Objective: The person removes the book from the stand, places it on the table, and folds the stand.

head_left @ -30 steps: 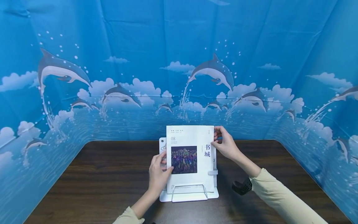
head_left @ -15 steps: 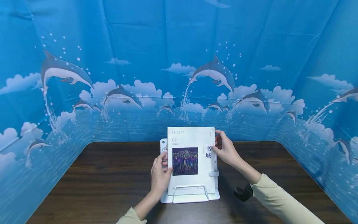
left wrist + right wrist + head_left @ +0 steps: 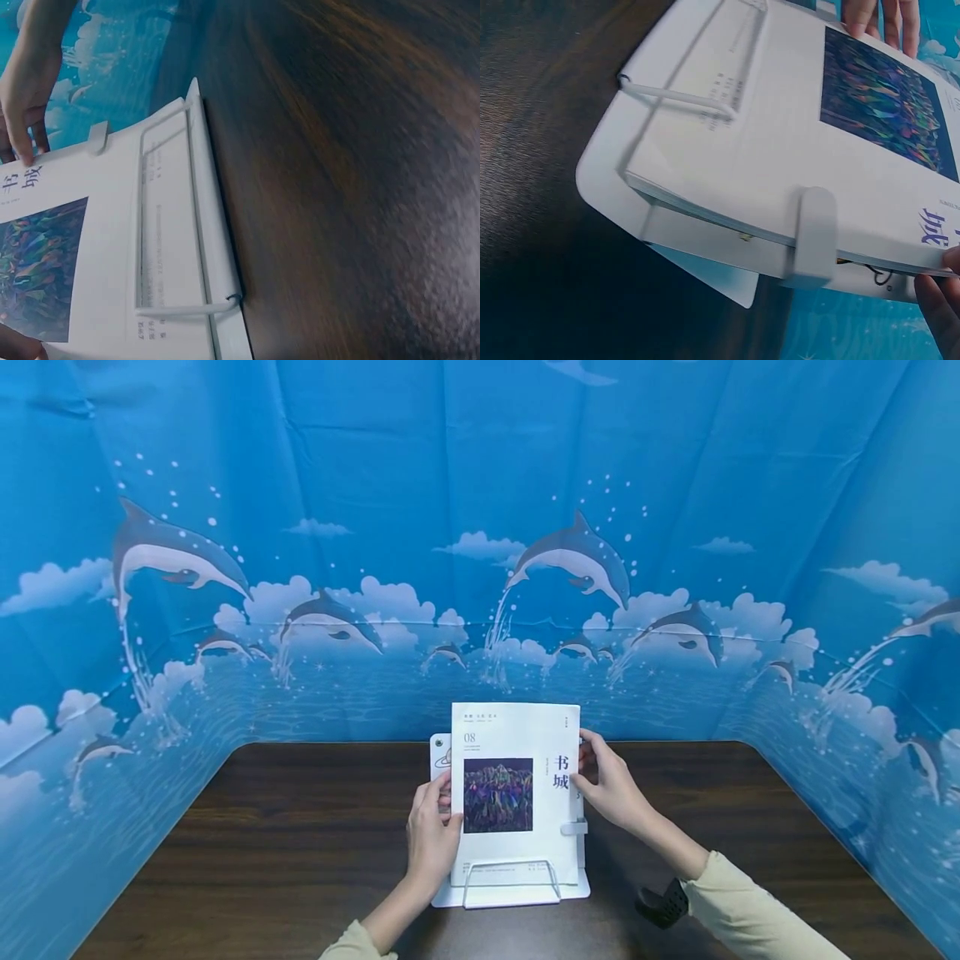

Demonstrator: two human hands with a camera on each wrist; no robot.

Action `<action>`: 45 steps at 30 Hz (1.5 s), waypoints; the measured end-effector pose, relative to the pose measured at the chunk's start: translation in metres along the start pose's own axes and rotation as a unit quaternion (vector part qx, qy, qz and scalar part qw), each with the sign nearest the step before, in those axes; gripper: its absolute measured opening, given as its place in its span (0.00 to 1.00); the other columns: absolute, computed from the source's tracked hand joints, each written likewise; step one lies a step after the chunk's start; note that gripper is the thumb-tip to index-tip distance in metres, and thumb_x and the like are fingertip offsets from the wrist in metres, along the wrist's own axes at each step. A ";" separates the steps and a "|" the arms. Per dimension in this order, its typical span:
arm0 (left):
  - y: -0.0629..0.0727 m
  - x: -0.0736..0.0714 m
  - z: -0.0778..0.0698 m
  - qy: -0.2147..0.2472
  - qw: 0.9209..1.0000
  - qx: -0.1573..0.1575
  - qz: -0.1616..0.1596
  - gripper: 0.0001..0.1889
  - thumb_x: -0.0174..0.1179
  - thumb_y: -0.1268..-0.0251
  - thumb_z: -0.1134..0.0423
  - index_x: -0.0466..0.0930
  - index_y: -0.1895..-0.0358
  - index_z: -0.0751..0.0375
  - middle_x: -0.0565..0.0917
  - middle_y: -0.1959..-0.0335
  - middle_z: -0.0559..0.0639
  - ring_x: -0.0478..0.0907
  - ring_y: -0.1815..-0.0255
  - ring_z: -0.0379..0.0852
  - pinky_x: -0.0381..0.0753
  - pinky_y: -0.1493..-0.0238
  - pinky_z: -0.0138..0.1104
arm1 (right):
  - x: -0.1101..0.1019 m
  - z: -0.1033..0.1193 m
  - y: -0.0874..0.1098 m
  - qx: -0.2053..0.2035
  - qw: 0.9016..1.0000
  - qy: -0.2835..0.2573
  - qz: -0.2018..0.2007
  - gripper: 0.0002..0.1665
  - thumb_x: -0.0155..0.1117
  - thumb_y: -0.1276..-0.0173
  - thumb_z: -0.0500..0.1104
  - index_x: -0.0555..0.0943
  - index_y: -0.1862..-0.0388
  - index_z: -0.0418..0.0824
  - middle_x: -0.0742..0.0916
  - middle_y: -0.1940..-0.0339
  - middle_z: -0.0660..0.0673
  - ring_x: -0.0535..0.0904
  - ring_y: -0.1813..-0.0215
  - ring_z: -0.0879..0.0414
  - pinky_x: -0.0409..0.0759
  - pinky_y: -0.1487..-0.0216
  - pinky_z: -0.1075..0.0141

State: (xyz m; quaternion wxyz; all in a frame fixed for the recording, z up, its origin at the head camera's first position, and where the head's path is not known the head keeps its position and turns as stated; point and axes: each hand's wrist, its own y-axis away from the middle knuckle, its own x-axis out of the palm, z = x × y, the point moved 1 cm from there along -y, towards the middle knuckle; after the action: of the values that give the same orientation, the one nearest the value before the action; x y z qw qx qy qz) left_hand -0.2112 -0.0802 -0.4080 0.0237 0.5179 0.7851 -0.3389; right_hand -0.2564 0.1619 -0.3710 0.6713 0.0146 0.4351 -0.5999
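Note:
A white book [image 3: 551, 852] with a dark, colourful square picture on its cover stands tilted back on a white book stand [image 3: 573, 890]. My left hand [image 3: 433, 837] holds the book's left edge, thumb on the cover and fingers behind. My right hand [image 3: 613, 783] pinches the right edge beside the large title characters. A wire bar [image 3: 139, 225] of the stand lies across the cover's bottom. Lower on the right edge, a white clip [image 3: 816, 236] hooks over the front. Most of the stand's back panel is hidden by the book.
Dark brown wooden table [image 3: 285, 843] surrounds the stand. Behind and on both sides hangs a blue curtain [image 3: 390, 527] printed with dolphins. A black strapped device [image 3: 663, 906] sits at my right wrist near the sleeve.
My right hand has slid a little down along the book's right edge. The left hand keeps its place on the left edge, and the whole view has shifted slightly.

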 end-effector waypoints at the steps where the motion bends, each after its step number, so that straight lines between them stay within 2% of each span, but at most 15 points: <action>1: 0.000 0.001 0.000 0.004 1.000 -0.003 -0.003 0.28 0.62 0.58 0.84 0.73 0.48 0.70 0.75 0.58 0.58 0.74 0.62 0.48 0.80 0.66 0.35 | 0.001 0.000 0.002 -0.002 1.000 0.000 -0.002 0.37 0.61 0.47 0.24 0.59 0.38 0.29 0.75 0.63 0.42 0.71 0.62 0.51 0.73 0.74 0.71; 9: 0.000 0.002 0.001 0.023 0.999 -0.020 -0.014 0.24 0.61 0.60 0.85 0.75 0.54 0.71 0.75 0.61 0.58 0.75 0.64 0.49 0.80 0.67 0.35 | 0.006 -0.002 0.012 -0.023 1.000 0.014 -0.015 0.38 0.61 0.48 0.24 0.59 0.38 0.31 0.76 0.60 0.44 0.71 0.61 0.55 0.75 0.67 0.69; 13: 0.000 0.002 0.000 0.022 1.000 -0.014 -0.017 0.23 0.62 0.61 0.85 0.75 0.54 0.71 0.76 0.62 0.58 0.76 0.64 0.49 0.80 0.68 0.35 | 0.009 -0.005 0.016 -0.013 1.000 0.012 -0.015 0.37 0.61 0.48 0.23 0.60 0.39 0.31 0.76 0.61 0.44 0.71 0.61 0.55 0.76 0.68 0.68; 19: -0.001 0.003 0.001 0.027 0.999 -0.011 -0.016 0.23 0.62 0.61 0.85 0.75 0.55 0.71 0.77 0.62 0.58 0.76 0.65 0.49 0.80 0.68 0.35 | 0.012 -0.007 0.020 -0.006 1.000 0.004 -0.020 0.37 0.60 0.48 0.22 0.60 0.39 0.32 0.77 0.61 0.44 0.71 0.62 0.55 0.74 0.73 0.71; 30: -0.004 0.002 0.004 0.036 0.999 -0.016 -0.013 0.23 0.63 0.61 0.85 0.76 0.55 0.71 0.77 0.62 0.58 0.76 0.65 0.48 0.80 0.69 0.32 | 0.014 -0.006 0.020 -0.005 1.000 -0.006 -0.030 0.37 0.59 0.48 0.22 0.60 0.39 0.32 0.77 0.62 0.43 0.72 0.62 0.55 0.75 0.71 0.67; 40: -0.014 0.003 0.007 0.027 0.999 -0.030 0.003 0.21 0.61 0.58 0.84 0.75 0.55 0.71 0.77 0.61 0.59 0.76 0.65 0.50 0.80 0.67 0.35 | 0.019 -0.005 0.019 0.004 1.000 -0.009 -0.029 0.38 0.59 0.46 0.22 0.58 0.37 0.32 0.77 0.59 0.42 0.72 0.62 0.55 0.76 0.69 0.71; 45: -0.017 0.004 0.006 0.027 0.999 -0.033 0.002 0.21 0.61 0.58 0.85 0.75 0.55 0.72 0.76 0.61 0.60 0.76 0.65 0.50 0.80 0.67 0.36 | 0.020 -0.003 0.018 0.001 1.000 -0.004 -0.026 0.39 0.58 0.45 0.23 0.56 0.35 0.32 0.76 0.57 0.41 0.72 0.62 0.54 0.78 0.66 0.70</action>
State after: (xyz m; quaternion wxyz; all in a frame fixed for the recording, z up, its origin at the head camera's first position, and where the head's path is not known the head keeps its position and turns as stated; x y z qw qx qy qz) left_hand -0.2290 -0.0845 -0.4057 0.0199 0.5271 0.7953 -0.2989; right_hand -0.2455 0.1529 -0.3944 0.6570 0.0015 0.4318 -0.6180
